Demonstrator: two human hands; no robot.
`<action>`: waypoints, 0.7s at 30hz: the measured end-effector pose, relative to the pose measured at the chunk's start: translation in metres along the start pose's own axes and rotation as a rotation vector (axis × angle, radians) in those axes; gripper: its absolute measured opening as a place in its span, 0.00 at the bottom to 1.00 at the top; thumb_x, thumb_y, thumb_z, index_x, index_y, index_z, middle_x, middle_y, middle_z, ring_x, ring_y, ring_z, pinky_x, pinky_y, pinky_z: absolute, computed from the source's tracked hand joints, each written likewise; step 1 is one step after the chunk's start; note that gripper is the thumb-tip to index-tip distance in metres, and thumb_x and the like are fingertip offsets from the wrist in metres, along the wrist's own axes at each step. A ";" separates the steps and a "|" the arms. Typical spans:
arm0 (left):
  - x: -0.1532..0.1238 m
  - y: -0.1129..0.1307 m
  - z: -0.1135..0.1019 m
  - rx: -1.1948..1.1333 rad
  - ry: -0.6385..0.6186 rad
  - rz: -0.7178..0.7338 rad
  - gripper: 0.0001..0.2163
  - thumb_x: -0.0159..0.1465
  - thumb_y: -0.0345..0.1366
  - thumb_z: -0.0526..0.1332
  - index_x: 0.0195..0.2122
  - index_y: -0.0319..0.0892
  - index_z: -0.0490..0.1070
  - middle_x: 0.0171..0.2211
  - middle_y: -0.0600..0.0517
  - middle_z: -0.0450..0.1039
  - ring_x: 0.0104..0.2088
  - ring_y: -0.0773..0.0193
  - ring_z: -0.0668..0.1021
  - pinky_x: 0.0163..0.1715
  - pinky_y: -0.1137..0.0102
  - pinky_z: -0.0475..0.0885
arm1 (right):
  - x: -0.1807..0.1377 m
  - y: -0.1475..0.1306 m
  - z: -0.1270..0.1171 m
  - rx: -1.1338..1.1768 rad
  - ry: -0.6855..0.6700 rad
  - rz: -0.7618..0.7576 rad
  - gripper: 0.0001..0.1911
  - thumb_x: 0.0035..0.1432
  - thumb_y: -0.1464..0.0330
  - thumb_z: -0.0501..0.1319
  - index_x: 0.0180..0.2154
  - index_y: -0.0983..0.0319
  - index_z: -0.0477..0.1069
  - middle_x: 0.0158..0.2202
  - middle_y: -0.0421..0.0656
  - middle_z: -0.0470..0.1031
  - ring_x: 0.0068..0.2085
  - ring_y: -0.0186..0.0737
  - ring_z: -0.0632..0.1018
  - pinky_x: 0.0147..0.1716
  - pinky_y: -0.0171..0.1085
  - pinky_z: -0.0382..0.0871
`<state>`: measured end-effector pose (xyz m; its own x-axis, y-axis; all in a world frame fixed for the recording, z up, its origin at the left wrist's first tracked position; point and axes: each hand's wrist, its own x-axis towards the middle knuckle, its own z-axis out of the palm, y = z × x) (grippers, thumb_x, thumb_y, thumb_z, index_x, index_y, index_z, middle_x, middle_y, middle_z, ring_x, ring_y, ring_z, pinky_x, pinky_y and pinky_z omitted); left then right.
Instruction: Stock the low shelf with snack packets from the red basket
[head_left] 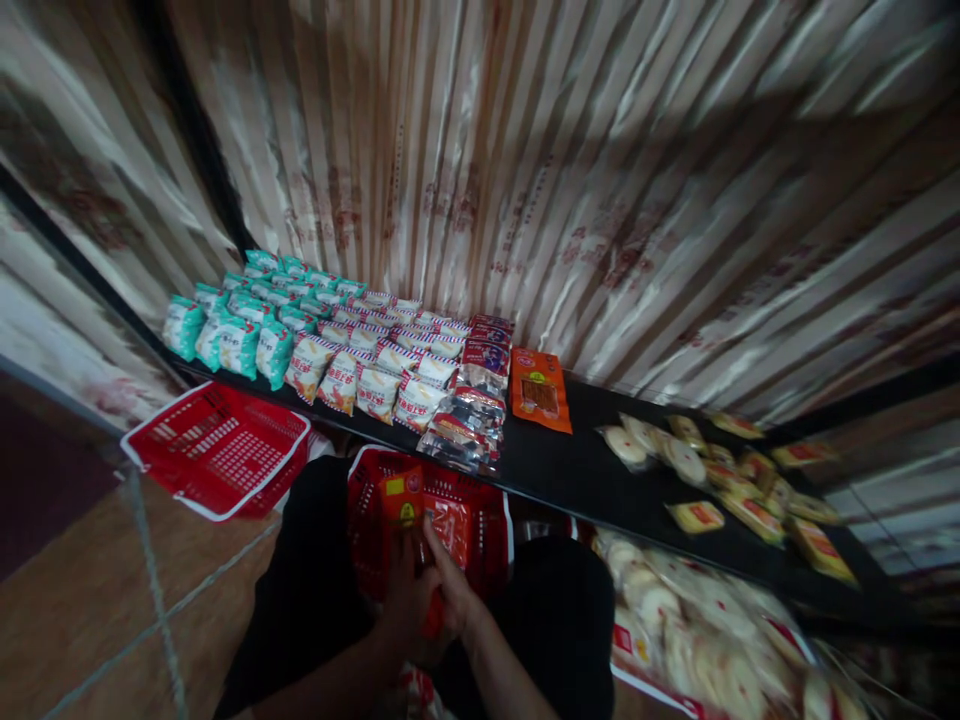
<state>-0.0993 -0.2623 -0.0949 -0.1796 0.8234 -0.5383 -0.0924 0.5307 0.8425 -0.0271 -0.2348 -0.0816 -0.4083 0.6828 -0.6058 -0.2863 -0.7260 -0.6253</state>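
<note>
Low between my knees, my left hand [409,592] and my right hand [448,582] are closed together around an orange snack packet [403,492] with yellow labels. Its upper part shows above my fingers, and a bit of orange also shows below them. Behind it stands a red basket [491,500] with a pale rim, holding another orange-red packet [454,528]. Dim light and blur hide the exact finger positions. On the black shelf [551,470] above, a similar orange packet [540,390] lies flat beside a row of dark red and silver packets [480,380].
Rows of teal packets [238,345] and white-and-red packets [375,388] cover the shelf's left part. Yellow packets [754,510] and round pale wrapped items [637,445] lie scattered right. Below stand a red basket [225,450] and a container of bagged pale rounds [705,640]. A curtain [480,150] hangs behind.
</note>
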 end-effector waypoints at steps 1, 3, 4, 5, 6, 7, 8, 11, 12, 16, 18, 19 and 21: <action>-0.002 0.000 -0.002 0.045 0.034 0.030 0.27 0.46 0.29 0.60 0.50 0.41 0.66 0.62 0.42 0.55 0.65 0.49 0.48 0.63 0.61 0.43 | -0.005 -0.004 0.003 0.014 -0.016 0.016 0.35 0.47 0.41 0.54 0.40 0.63 0.75 0.36 0.49 0.79 0.45 0.49 0.77 0.43 0.44 0.70; -0.005 -0.002 -0.009 0.130 0.063 0.089 0.27 0.46 0.30 0.61 0.51 0.40 0.67 0.63 0.42 0.51 0.65 0.48 0.49 0.63 0.62 0.44 | -0.013 -0.010 0.006 0.033 -0.041 0.028 0.35 0.46 0.41 0.55 0.40 0.64 0.75 0.36 0.50 0.79 0.45 0.50 0.77 0.43 0.45 0.69; -0.008 -0.003 -0.013 0.159 0.054 0.126 0.27 0.46 0.30 0.61 0.51 0.41 0.67 0.63 0.42 0.51 0.64 0.48 0.51 0.62 0.62 0.46 | -0.017 -0.012 0.007 0.043 -0.055 0.016 0.34 0.46 0.42 0.56 0.40 0.64 0.75 0.37 0.50 0.79 0.46 0.50 0.76 0.44 0.45 0.69; -0.013 -0.004 -0.017 0.185 0.044 0.176 0.27 0.47 0.31 0.61 0.52 0.42 0.67 0.63 0.42 0.52 0.64 0.48 0.53 0.62 0.61 0.48 | -0.020 -0.013 0.008 0.051 -0.069 -0.008 0.33 0.46 0.43 0.58 0.41 0.63 0.75 0.38 0.49 0.79 0.47 0.50 0.76 0.45 0.46 0.69; -0.018 -0.005 -0.021 0.209 0.041 0.245 0.26 0.49 0.33 0.60 0.52 0.42 0.67 0.62 0.43 0.53 0.63 0.49 0.55 0.62 0.61 0.49 | -0.023 -0.014 0.009 0.054 -0.079 -0.044 0.32 0.45 0.45 0.60 0.42 0.63 0.74 0.40 0.49 0.78 0.48 0.50 0.75 0.46 0.46 0.68; -0.024 -0.004 -0.023 0.226 0.053 0.335 0.25 0.52 0.34 0.59 0.53 0.42 0.66 0.62 0.44 0.53 0.63 0.51 0.55 0.62 0.61 0.50 | -0.026 -0.014 0.010 0.054 -0.086 -0.091 0.31 0.45 0.46 0.61 0.43 0.63 0.74 0.42 0.49 0.78 0.50 0.49 0.74 0.48 0.46 0.67; -0.031 -0.002 -0.025 0.240 0.067 0.424 0.24 0.55 0.36 0.57 0.55 0.42 0.65 0.62 0.44 0.53 0.63 0.53 0.55 0.61 0.61 0.51 | -0.030 -0.014 0.012 0.052 -0.088 -0.142 0.30 0.46 0.47 0.62 0.44 0.62 0.74 0.44 0.48 0.77 0.51 0.48 0.73 0.50 0.45 0.65; -0.051 0.012 -0.023 0.282 0.076 0.621 0.24 0.60 0.40 0.53 0.58 0.44 0.61 0.63 0.46 0.51 0.64 0.55 0.54 0.61 0.61 0.52 | -0.044 -0.018 0.018 0.074 -0.072 -0.259 0.30 0.45 0.45 0.61 0.43 0.60 0.74 0.47 0.48 0.76 0.54 0.48 0.70 0.53 0.45 0.62; -0.056 0.019 -0.020 0.301 0.072 0.673 0.24 0.60 0.41 0.53 0.58 0.45 0.60 0.63 0.47 0.50 0.64 0.54 0.54 0.62 0.61 0.52 | -0.050 -0.020 0.019 0.093 -0.064 -0.283 0.32 0.44 0.44 0.61 0.42 0.60 0.75 0.46 0.48 0.76 0.55 0.49 0.70 0.53 0.46 0.62; -0.070 0.047 -0.003 0.367 -0.037 0.780 0.25 0.60 0.42 0.55 0.59 0.45 0.60 0.64 0.47 0.50 0.63 0.50 0.54 0.62 0.58 0.50 | -0.072 -0.029 0.012 0.174 0.026 -0.366 0.36 0.39 0.40 0.59 0.41 0.60 0.75 0.46 0.49 0.76 0.55 0.52 0.69 0.53 0.48 0.62; -0.074 0.060 0.009 0.315 -0.129 0.769 0.24 0.60 0.42 0.55 0.58 0.45 0.60 0.63 0.47 0.52 0.63 0.52 0.55 0.62 0.59 0.51 | -0.082 -0.033 0.002 0.207 0.127 -0.430 0.38 0.39 0.38 0.58 0.43 0.59 0.75 0.48 0.48 0.75 0.56 0.52 0.68 0.54 0.48 0.62; -0.076 0.066 0.017 0.271 -0.178 0.752 0.24 0.60 0.42 0.55 0.58 0.44 0.60 0.63 0.47 0.53 0.63 0.53 0.55 0.62 0.60 0.51 | -0.086 -0.036 -0.003 0.211 0.179 -0.464 0.39 0.39 0.38 0.57 0.43 0.59 0.75 0.49 0.47 0.74 0.57 0.51 0.67 0.55 0.48 0.61; -0.078 0.079 0.033 0.198 -0.311 0.682 0.26 0.58 0.43 0.57 0.58 0.43 0.60 0.63 0.46 0.53 0.63 0.54 0.55 0.62 0.61 0.52 | -0.095 -0.043 -0.014 0.186 0.260 -0.531 0.40 0.41 0.36 0.54 0.45 0.58 0.74 0.50 0.46 0.74 0.57 0.51 0.67 0.55 0.48 0.61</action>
<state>-0.0598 -0.2783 0.0130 0.1519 0.9840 0.0926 0.1221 -0.1117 0.9862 0.0362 -0.2673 -0.0047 0.0492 0.9354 -0.3502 -0.5482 -0.2678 -0.7923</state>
